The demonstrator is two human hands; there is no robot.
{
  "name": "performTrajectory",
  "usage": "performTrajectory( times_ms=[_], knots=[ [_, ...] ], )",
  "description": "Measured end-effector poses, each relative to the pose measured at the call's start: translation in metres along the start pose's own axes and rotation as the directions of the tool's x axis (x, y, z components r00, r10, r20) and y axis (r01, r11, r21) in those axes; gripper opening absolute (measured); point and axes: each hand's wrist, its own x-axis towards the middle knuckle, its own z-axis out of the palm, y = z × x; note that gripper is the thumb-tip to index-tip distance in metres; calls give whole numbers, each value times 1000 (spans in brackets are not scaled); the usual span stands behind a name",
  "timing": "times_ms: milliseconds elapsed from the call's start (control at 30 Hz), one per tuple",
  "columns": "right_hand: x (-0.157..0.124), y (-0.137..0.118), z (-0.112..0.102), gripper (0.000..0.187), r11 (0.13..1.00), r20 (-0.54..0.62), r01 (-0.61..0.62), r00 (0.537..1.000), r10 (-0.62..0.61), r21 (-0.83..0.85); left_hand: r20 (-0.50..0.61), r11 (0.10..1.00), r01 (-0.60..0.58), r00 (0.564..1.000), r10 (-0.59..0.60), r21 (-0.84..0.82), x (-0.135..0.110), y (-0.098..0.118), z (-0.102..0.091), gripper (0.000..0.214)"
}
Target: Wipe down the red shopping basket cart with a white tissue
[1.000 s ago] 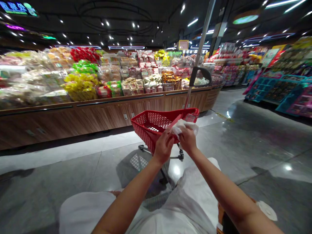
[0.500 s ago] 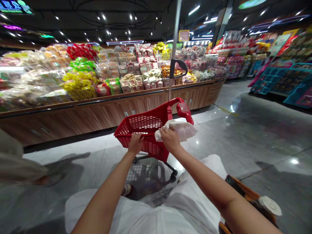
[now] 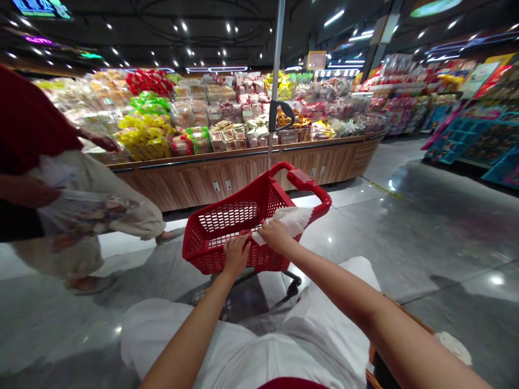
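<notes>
A red plastic shopping basket on wheels [image 3: 227, 237] stands just ahead of me, with a mesh wall and a tall metal pole [image 3: 275, 81] rising behind it. My left hand [image 3: 236, 255] grips the near rim of the basket. My right hand [image 3: 275, 236] presses a crumpled white tissue [image 3: 288, 223] against that rim, a little to the right of my left hand. The tissue lies partly under my fingers. Below my arms I see my own white clothing [image 3: 243, 346].
Another person [image 3: 81, 205] in a red top and pale trousers walks at the left, carrying a clear plastic bag [image 3: 83, 213]. A long wooden-fronted counter [image 3: 227, 181] piled with bagged snacks [image 3: 203, 113] runs behind the basket. Shelves stand at the right; the floor is polished grey tile.
The other person has come in from the left. The basket has swung around, and the tissue now sits on its near rim. My left hand has shifted onto that rim.
</notes>
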Motion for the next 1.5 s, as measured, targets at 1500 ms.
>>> performTrajectory(
  times_ms=[1500],
  knots=[
    [-5,-121,22,29,991,115,79,989,-91,104,375,898,149,871,-317,413,-66,-33,-67,30]
  ],
)
